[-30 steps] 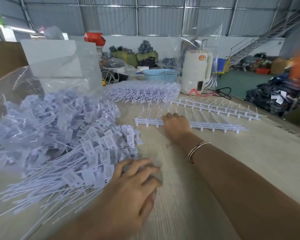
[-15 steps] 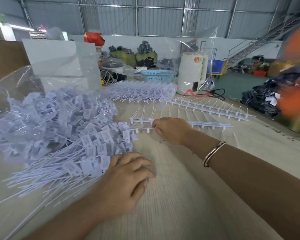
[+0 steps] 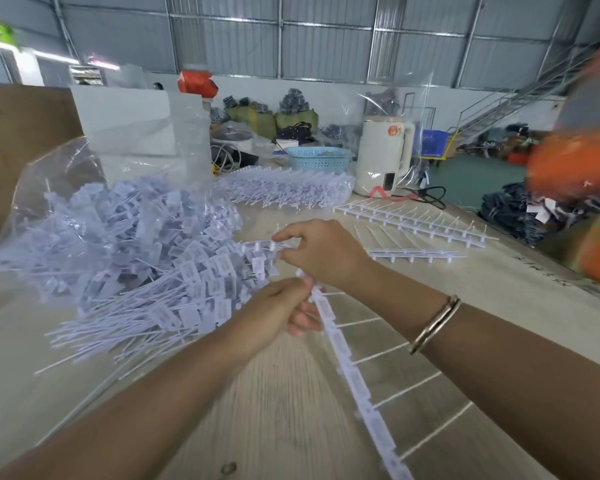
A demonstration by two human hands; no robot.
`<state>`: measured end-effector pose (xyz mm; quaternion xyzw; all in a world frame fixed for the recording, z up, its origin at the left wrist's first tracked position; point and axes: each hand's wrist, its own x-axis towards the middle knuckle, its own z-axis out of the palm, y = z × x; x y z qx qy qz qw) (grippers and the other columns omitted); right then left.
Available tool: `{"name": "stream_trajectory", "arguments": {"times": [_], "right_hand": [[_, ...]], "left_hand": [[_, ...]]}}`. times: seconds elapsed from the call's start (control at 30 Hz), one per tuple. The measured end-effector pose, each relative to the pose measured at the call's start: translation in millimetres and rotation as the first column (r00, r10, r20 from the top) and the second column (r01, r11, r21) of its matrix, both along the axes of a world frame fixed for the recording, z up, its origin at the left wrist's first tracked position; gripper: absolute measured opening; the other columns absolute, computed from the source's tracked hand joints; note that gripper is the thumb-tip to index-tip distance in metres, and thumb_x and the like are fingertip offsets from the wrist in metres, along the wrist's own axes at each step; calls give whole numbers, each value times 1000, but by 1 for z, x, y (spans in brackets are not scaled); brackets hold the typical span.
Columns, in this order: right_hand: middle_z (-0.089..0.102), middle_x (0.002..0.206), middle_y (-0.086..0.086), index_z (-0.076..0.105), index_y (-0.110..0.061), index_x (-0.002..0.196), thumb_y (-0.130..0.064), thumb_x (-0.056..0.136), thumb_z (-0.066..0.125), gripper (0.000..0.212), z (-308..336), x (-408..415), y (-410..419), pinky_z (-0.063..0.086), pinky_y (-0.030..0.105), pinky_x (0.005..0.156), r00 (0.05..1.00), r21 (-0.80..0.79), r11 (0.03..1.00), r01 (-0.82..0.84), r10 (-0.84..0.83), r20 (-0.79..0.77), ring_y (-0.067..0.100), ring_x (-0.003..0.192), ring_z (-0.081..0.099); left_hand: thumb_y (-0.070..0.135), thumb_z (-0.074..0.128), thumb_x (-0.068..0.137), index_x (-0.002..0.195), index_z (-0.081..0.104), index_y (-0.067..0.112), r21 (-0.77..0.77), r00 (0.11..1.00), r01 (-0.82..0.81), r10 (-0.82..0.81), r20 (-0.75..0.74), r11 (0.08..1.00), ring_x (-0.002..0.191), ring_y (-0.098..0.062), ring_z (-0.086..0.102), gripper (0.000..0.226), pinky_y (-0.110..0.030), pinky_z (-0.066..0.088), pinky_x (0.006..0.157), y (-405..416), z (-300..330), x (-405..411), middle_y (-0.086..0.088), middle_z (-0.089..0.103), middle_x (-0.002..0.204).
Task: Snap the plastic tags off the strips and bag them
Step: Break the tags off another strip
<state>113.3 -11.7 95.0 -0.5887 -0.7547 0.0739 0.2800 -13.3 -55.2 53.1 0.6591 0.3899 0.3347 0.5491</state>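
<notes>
At far left we see the clear bag (image 3: 66,174) lying open on the table (image 3: 257,403), with loose tags (image 3: 146,258) spilling from its mouth. Our left hand (image 3: 274,313) grips the upper end of a tag strip (image 3: 354,372), fingers curled round it. Our right hand (image 3: 319,251) pinches another short piece above it. Farther right, more strips (image 3: 416,223) lie flat on the table.
</notes>
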Motion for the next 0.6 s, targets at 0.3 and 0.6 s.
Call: {"name": "stream_trajectory", "arguments": {"times": [0.3,0.6], "right_hand": [[42,68,-16,64,-31,112,-36,91,52,25,11,-5,-21,36,26,62,999,324,945,46,-47,-6,9,69,47],[52,112,-3,51,-25,132,-16,95,45,38,7,-1,-24,46,39,85,986,290,942,-169,162,48,15,93,57]], "left_hand": [[10,49,95,105,58,19,262,996,29,-4,-94,965,76,-15,69,17,-32,53,76,-1,2,-17,4,73,83],[7,34,99,113,56,30,442,971,-147,44,235,885,56,-15,47,34,-20,43,60,17,-3,-35,0,54,64]]}}
